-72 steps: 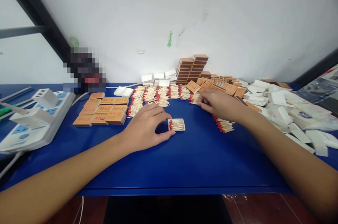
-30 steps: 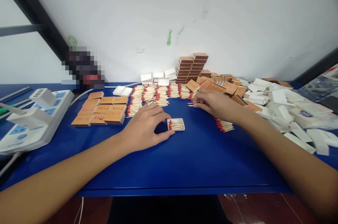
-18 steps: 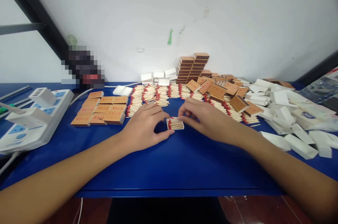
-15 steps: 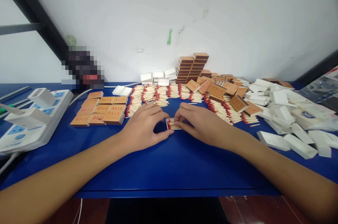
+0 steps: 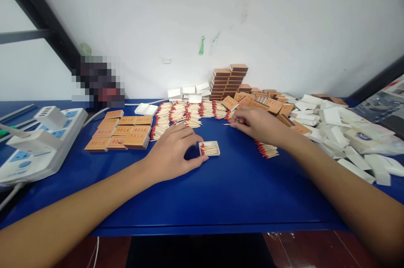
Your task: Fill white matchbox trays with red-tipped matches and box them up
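My left hand (image 5: 176, 148) rests on the table, its thumb and index finger curled about the left end of a small white matchbox tray (image 5: 218, 150). Inside that tray lies a layer of matches (image 5: 209, 149), red heads to the left. Farther back and to the right, my right hand (image 5: 252, 121) pinches thumb and fingertips at a single match (image 5: 226, 124), whose red head points left. Beyond it, matches (image 5: 206, 109) lie in bundles in a row. More matches (image 5: 267, 150) show below my right wrist, and the hand hides part of the heap.
Closed orange matchboxes (image 5: 123, 130) lie in rows on the left, near a white power strip (image 5: 63, 144). A stack of matchboxes (image 5: 227, 83) stands by the wall. Loose matchboxes (image 5: 274, 104) and piled white trays (image 5: 334, 131) spread to the right. White trays (image 5: 189, 89) sit at the back.
My right hand has moved from the tray back and rightward to the single match. The tray and its matches are now uncovered. My left hand stays at the tray's left end.
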`<state>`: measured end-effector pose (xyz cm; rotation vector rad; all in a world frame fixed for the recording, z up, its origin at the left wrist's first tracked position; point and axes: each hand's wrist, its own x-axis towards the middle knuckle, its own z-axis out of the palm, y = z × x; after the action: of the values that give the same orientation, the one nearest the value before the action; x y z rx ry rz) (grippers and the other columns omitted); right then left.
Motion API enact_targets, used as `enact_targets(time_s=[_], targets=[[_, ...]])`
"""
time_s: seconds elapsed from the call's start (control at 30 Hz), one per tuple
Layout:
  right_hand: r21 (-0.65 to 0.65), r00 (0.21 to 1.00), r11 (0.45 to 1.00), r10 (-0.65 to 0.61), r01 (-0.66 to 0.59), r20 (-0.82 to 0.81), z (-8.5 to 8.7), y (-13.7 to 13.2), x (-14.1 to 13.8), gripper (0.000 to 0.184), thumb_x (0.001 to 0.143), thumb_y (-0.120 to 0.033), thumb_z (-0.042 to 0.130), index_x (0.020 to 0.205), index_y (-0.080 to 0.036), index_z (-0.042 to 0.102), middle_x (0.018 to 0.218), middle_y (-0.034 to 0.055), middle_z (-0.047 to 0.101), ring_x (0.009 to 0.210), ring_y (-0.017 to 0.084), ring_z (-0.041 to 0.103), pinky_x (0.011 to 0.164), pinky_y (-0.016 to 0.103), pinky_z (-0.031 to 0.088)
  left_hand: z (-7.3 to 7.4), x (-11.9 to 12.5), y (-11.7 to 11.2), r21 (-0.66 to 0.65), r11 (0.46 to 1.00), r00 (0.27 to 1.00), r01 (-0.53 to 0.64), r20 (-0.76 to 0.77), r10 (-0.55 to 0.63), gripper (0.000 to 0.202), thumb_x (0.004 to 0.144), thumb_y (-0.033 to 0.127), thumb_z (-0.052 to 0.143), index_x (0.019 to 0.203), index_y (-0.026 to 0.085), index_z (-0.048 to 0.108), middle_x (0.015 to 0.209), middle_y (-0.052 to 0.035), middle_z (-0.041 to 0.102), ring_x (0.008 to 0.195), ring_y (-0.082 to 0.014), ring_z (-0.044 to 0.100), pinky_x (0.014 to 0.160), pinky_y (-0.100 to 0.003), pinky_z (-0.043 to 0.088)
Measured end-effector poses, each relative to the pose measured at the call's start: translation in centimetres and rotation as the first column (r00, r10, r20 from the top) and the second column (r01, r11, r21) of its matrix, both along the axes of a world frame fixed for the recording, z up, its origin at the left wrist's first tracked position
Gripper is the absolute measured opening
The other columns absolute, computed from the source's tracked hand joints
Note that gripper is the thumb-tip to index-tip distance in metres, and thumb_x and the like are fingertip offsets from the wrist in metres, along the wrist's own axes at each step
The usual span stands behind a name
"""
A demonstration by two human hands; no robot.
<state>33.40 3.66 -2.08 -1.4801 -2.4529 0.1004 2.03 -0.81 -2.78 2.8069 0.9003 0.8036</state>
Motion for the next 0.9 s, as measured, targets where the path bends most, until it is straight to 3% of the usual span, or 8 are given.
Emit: enact_targets(time_s=[0.23,0.57,0.73,0.9], targets=[[-0.047,0.992,0.995,-0.081,0.085,0.096,0.5,-0.2,0.3,0.019,0.101,-0.032,0.051,0.09,-0.021,0.063,0.092,0.011,0.073,0.077,0.023,0.064,0.069,0.034,0.042,-0.1,-0.1,0.0,0.012,1.0,1.0,0.012,0.007,-0.012,0.027,0.098,0.042,0.076,0.11,0.018,0.075,0.096,-0.0057,0.074,0.097,-0.0254,0.067,0.093,-0.044,0.052],[-0.006,0.993,0.996,-0.083,0.084,0.089,-0.2,0.3,0.5,0.02,0.102,-0.032,0.05,0.091,-0.022,0.063,0.095,0.0111,0.073,0.081,0.025,0.065,0.068,0.034,0.042,-0.1,-0.1,0.0,0.008,1.0,1.0,0.013,0.003,-0.013,0.027,0.097,0.042,0.076,0.111,0.019,0.074,0.097,-0.0056,0.075,0.097,-0.0252,0.067,0.093,-0.043,0.052],[-0.001,0.996,0.999,-0.042,0.042,0.077,0.2,-0.4,0.0,0.02,0.103,-0.034,0.048,0.092,-0.022,0.06,0.094,0.0121,0.071,0.08,0.025,0.063,0.07,0.035,0.044,-0.1,-0.1,0.1,0.008,1.0,1.0,0.007,0.003,-0.007,0.026,0.097,0.042,0.076,0.11,0.019,0.075,0.096,-0.0058,0.075,0.097,-0.0258,0.067,0.092,-0.044,0.053],[0.064,0.988,0.992,0.111,-0.104,-0.107,1.4,-3.6,-3.2,0.018,0.105,-0.033,0.05,0.096,-0.023,0.061,0.096,0.0093,0.069,0.084,0.023,0.064,0.072,0.034,0.046,-0.2,-0.1,0.1,0.02,1.0,1.0,-0.017,0.01,0.016,0.026,0.096,0.041,0.078,0.111,0.019,0.074,0.1,-0.0059,0.077,0.097,-0.0259,0.068,0.093,-0.044,0.053]])
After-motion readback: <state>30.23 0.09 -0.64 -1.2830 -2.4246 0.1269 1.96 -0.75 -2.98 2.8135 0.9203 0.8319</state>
